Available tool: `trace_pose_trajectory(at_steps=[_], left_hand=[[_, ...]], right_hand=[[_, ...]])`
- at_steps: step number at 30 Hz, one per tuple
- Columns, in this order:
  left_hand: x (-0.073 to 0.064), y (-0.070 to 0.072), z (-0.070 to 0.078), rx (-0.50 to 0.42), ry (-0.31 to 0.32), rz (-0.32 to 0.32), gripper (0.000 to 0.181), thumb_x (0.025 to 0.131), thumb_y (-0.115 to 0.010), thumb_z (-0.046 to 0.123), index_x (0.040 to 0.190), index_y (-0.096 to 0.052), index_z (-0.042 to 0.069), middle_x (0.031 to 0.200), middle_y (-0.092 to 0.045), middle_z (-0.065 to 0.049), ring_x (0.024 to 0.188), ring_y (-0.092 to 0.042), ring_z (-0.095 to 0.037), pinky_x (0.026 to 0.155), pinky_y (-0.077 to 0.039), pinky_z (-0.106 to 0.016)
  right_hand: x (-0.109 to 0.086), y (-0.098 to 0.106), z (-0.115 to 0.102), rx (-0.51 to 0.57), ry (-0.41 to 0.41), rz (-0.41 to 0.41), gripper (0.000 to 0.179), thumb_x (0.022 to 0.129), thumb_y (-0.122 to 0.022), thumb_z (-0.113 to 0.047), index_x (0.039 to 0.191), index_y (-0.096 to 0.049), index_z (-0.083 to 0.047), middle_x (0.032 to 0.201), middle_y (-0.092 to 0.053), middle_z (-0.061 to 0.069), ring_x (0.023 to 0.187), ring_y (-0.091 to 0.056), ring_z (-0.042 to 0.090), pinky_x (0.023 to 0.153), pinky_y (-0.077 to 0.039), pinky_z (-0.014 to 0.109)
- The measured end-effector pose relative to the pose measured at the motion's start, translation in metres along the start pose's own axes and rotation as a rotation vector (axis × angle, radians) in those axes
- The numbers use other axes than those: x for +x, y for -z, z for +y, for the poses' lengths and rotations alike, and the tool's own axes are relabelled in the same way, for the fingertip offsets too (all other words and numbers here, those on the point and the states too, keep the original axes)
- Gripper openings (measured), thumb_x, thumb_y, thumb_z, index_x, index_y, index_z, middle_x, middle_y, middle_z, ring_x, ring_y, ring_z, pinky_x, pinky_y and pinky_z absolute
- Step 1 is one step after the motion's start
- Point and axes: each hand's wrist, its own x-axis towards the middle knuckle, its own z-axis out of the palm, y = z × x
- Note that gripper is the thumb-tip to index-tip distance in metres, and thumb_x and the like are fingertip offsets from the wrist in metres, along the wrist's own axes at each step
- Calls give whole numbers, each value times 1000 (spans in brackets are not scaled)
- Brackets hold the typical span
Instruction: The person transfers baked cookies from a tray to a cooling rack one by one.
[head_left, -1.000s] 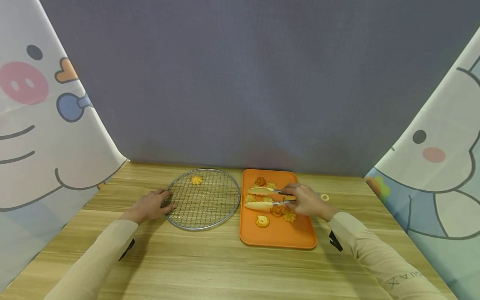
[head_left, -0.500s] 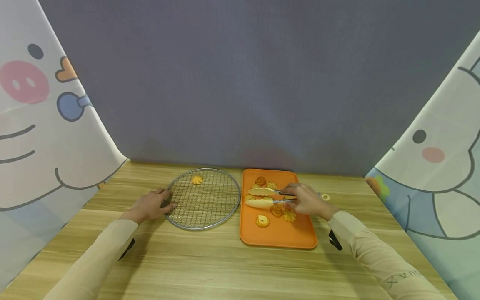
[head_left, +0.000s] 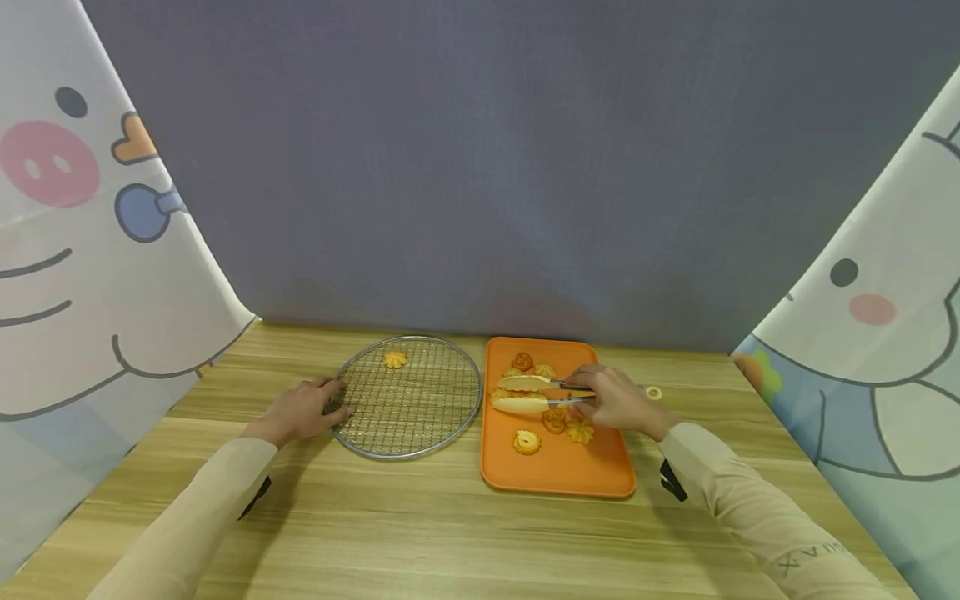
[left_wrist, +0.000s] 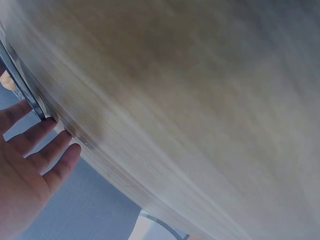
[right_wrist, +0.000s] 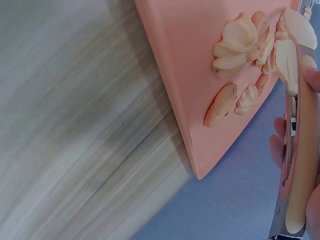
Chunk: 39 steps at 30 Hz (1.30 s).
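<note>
In the head view my right hand (head_left: 615, 402) grips a pair of tongs (head_left: 572, 401) with cream-coloured ends over the orange tray (head_left: 555, 471). The two ends stand apart, with cookies (head_left: 517, 394) at and between them; whether they squeeze one I cannot tell. The right wrist view shows fingers and thumb around the metal handle of the tongs (right_wrist: 302, 150). My left hand (head_left: 300, 411) rests at the left rim of a round wire rack (head_left: 408, 417). In the left wrist view, the fingers of the left hand (left_wrist: 35, 165) are stretched out, touching the rim. One flower-shaped cookie (head_left: 394, 359) lies on the rack.
Several more cookies lie on the tray, among them a ring-shaped cookie (head_left: 527, 442) toward the front. The ring at the tongs' end (head_left: 654, 392) sticks out past my right hand. A wooden table (head_left: 420, 533) bears everything, with a grey panel (head_left: 480, 208) behind.
The lower end of the tongs has moved slightly toward the upper one, narrowing the gap around the cookies. My left hand and the rack have not moved.
</note>
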Motion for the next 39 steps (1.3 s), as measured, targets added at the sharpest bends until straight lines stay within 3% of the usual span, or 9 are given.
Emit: trace_pose_trajectory(at_steps=[7,13,20,36,39], left_hand=[[0,0,0,1,-2,-3,57,88,-54,43,128,-49,3,127,-47,-29,109,-48,-51,77,-46,-61],[0,1,1,-1,-5,2,56,88,-55,42,128,-49,2,127,-47,-30,108,-49,-51,77,-46,-61],[0,1,1,4,-6,4,56,88,-55,42,127,-49,2,126,-48,-29,108,-49,-50,76,-46,-61],[-1,1,2,-1,-8,5,57,88,-55,42,127,-49,1,127,-47,-30,109,-49,-50,77,-46,-61],[-1,1,2,2,-8,7,57,88,-55,41,127,-49,1,127,-47,-30,109,-49,-51,78,-46,-61]], right_hand=[[0,4,0,2,-27,12,32,78,-71,-14,108,-67,-4,101,-66,8,82,-62,23,66,-51,35],[5,6,-2,-7,-35,38,34,78,-71,-14,110,-66,-5,105,-66,10,70,-58,14,61,-46,30],[17,4,-7,-1,11,54,33,78,-71,-13,109,-66,-4,105,-66,10,88,-63,23,70,-53,37],[57,-15,-27,-1,12,21,33,83,-67,-19,114,-64,-7,112,-64,9,97,-63,24,80,-53,40],[65,-20,-29,4,15,29,32,83,-66,-18,113,-65,-6,110,-65,9,91,-64,23,75,-54,37]])
